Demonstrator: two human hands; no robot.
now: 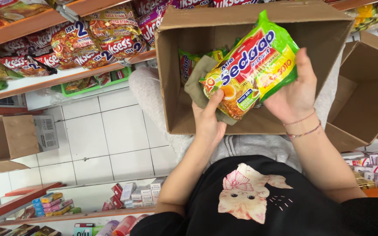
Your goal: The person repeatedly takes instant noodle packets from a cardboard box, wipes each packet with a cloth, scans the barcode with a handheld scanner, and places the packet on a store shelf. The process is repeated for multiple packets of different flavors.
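Item: green-and-yellow plastic noodle packet (252, 65), being held over open brown cardboard box (176, 78) on lap; left hand (207, 120) gripping packet plus olive cloth (200, 83); right hand (295, 94) clasping its edge; supporting both ends is keeping it level

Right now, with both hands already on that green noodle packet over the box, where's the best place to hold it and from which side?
Probably by its short sealed ends, one from each side. The noodle packet lies tilted over the open cardboard box, flat and pillow-shaped. The right hand cups the lower right edge; the left hand, with an olive cloth, pinches the lower left corner.
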